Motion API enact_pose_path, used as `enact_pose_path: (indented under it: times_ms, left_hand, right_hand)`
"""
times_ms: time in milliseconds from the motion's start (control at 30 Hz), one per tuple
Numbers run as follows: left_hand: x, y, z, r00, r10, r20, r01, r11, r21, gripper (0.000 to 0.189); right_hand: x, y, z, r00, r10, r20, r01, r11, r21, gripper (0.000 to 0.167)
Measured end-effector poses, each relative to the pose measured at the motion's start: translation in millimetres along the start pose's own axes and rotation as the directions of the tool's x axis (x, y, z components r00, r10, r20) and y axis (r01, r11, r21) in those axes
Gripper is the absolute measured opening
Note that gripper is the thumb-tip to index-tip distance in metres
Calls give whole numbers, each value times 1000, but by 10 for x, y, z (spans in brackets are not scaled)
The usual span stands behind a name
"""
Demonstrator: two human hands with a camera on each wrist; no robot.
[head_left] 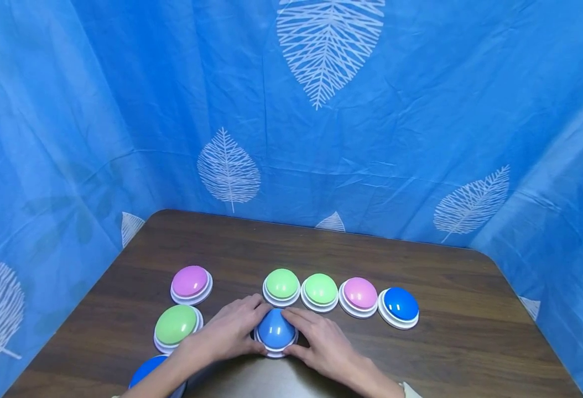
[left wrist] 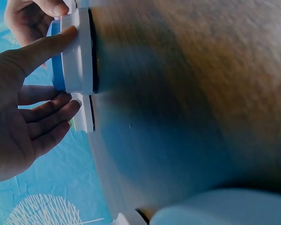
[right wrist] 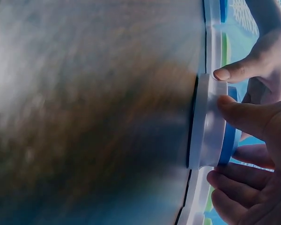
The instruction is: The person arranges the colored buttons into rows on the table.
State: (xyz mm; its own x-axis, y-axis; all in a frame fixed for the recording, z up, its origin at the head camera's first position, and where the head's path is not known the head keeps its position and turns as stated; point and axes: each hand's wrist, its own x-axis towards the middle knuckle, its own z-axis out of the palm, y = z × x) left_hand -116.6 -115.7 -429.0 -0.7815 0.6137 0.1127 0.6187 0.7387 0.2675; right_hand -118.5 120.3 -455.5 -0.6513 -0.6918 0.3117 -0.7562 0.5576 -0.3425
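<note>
A round push button with a blue dome and white base sits on the table in front of the person. The left hand holds its left side, thumb on the near side of the base and fingers farther back. From the right, the right hand grips the same button in a matching way. In the left wrist view the left thumb presses the white base. The right wrist view shows both thumbs on the base, whose underside looks close to the tabletop; whether it touches cannot be told.
Behind the held button runs a row: two green buttons, a pink button and a blue button. At left stand a pink button, a green button and another blue button, partly behind the left forearm. Blue leaf-print curtains surround the brown table.
</note>
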Motion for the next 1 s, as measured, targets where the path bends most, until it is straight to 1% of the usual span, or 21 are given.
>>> enact_pose_path:
  times_ms: [200,400,667,833,1000]
  left_hand:
    - [16,10,16,1000,0,-10,0,1000,-6,74]
    - [35,26,14,1000,-8,-6,7,1000,-21,76]
    - [70,22,19,1000,1,-17,-1,1000,3,70]
    - [74,16,34,1000,5,-26,-4,1000,22,69]
    - [66,17,52,1000,-3,-25,3,1000,22,70]
  right_hand:
    - [0,29,-21,1000,19,21,-19,1000,0,60]
    - [-2,38,-51,998,36,49,-36,999,1,59]
    - [4,62,-76,999,23,38,-23,1000,-3,60]
    - [3,74,-80,998,40,47,-40,999,-4,60]
    - [1,74,-82,997,49,54,-49,999,-6,60]
